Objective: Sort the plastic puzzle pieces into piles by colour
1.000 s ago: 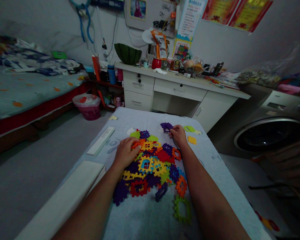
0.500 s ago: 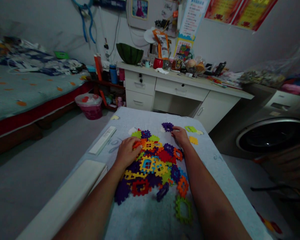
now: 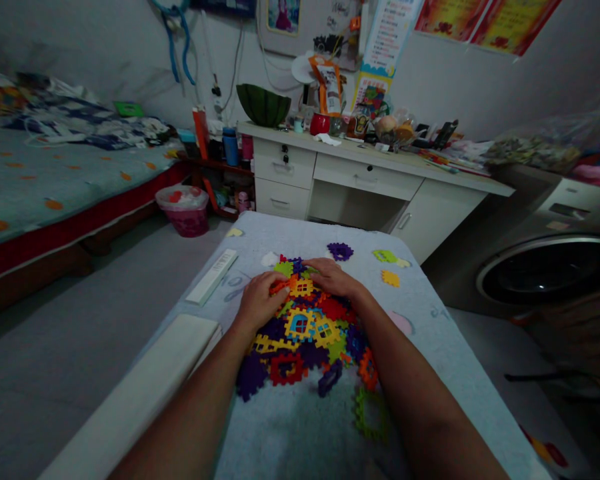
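A heap of colourful interlocking plastic tiles (image 3: 307,333) lies on a table covered with a pale blue cloth (image 3: 290,433). My left hand (image 3: 260,301) rests on the heap's left side, fingers curled onto an orange tile (image 3: 281,286). My right hand (image 3: 333,277) lies flat across the top of the heap, fingers reaching left towards the left hand. A purple tile (image 3: 340,251), a green tile (image 3: 384,255) and a yellow tile (image 3: 391,278) lie apart, beyond the heap.
A white strip (image 3: 213,277) and a white board (image 3: 130,400) lie along the table's left side. A cluttered white desk (image 3: 370,180) stands behind, a bed (image 3: 55,180) at left, a washing machine (image 3: 545,260) at right, a pink bin (image 3: 185,210) on the floor.
My right hand left the purple tile at the far side and moved left onto the top of the heap. The left hand stayed on the orange tile.
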{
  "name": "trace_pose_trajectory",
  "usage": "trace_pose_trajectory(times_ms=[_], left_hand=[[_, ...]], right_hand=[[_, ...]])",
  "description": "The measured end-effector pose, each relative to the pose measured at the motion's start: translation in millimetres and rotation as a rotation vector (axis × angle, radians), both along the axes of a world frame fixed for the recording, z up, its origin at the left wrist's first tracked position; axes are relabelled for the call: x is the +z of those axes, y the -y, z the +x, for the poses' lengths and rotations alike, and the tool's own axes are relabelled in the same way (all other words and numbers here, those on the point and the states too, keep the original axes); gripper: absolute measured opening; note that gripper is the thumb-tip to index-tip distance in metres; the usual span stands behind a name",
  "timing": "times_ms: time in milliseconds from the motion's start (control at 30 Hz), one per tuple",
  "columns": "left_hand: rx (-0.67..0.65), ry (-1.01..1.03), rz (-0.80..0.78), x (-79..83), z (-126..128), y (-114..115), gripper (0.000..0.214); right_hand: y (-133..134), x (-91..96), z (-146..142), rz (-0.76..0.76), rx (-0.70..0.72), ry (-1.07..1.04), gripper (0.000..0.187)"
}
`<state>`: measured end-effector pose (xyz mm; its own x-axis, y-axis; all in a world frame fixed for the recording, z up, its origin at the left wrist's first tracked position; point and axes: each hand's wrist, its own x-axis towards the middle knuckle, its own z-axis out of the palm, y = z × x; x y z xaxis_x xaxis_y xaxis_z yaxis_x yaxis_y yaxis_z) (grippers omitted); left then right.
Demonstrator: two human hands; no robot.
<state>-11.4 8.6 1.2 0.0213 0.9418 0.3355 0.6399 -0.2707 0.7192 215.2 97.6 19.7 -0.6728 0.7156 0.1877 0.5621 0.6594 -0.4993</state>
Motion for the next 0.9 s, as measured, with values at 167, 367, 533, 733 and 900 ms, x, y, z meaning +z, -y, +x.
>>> trace_pose_trajectory(times_ms=[167, 367, 533, 733, 900], left_hand=[[-0.001, 0.137, -0.065, -0.1, -1.7, 0.5, 0.027], [0.043, 0.221, -0.068, 0.9, -2.5, 0.5, 0.026], [0.095, 0.188, -0.066, 4.3, 0.3, 2.1, 0.025], [0.094, 0.162, -0.059, 6.1, 2.5, 3.1, 0.024], [0.09, 0.129, -0.047, 2.8, 2.2, 2.5, 0.025]], right_hand=[[-3.6, -9.3, -0.2, -0.004, 0.046, 0.017, 0.037], [-2.8, 0.4, 1.3, -0.086, 0.053, -0.141, 0.036], [-6.4, 3.4, 10.8, -0.187, -0.089, -0.301, 0.04], [-24.1, -7.9, 30.7, -0.292, -0.359, -0.505, 0.052], [-34.7, -19.4, 38.0, -0.399, -0.486, -0.613, 0.066]])
